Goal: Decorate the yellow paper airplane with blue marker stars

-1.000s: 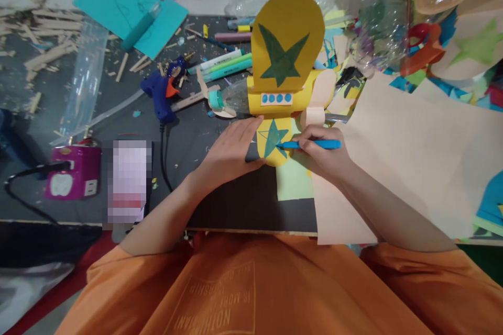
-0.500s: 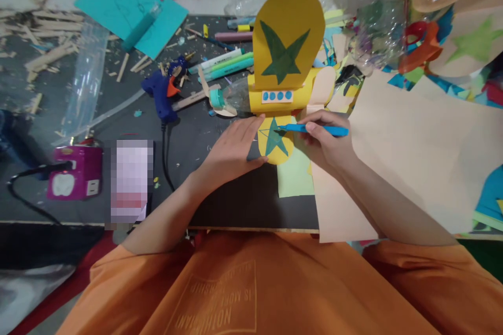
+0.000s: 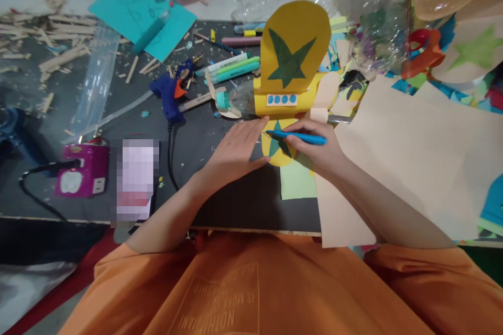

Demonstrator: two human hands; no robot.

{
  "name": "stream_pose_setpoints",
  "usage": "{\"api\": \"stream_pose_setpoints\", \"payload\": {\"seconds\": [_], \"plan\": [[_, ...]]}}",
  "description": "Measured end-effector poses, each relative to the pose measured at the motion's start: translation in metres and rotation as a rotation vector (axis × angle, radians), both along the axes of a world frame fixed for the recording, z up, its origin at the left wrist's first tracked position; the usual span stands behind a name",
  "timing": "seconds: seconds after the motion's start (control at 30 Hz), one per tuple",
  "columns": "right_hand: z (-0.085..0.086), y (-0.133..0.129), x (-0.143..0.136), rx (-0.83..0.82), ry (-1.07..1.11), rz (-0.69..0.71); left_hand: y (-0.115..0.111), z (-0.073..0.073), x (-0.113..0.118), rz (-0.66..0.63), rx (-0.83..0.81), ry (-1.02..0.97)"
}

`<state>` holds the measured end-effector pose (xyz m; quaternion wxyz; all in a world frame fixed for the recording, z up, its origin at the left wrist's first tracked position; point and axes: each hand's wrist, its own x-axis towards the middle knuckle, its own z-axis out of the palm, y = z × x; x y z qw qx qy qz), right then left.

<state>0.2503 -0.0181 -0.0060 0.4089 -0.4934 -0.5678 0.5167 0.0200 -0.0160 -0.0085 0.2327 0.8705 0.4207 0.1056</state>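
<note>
A model plane made from a bottle, with a yellow paper body [image 3: 277, 107], lies in the middle. Its large upper wing [image 3: 294, 15] bears a dark green star; the small lower wing [image 3: 280, 159] has a star partly filled in green. My left hand [image 3: 239, 144] lies flat with spread fingers, its fingertips and thumb at the lower wing's left edge. Gripped in my right hand [image 3: 318, 144] is a blue marker [image 3: 312, 138], its tip on the left point of the lower star. A teal cap [image 3: 222, 100] with a propeller forms the nose.
Left of the plane lie a blue glue gun [image 3: 168, 97], a magenta power socket [image 3: 82, 170] and a phone [image 3: 137, 178]. Several markers [image 3: 236, 68] sit behind the nose. Large cream paper [image 3: 412, 152] covers the right side. Wood scraps and plastic bottles line the back.
The marker in my right hand has moved left across the lower star to its left point. My left hand stays by the wing. The whole view has shifted slightly.
</note>
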Motion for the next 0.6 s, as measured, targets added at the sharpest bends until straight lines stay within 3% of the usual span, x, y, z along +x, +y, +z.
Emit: {"api": "stream_pose_setpoints", "payload": {"seconds": [0.6], "plan": [[0.0004,-0.0001,0.0021,0.026,-0.092,0.071,-0.0002,-0.0005,-0.0005,-0.013,0.039,0.002]]}}
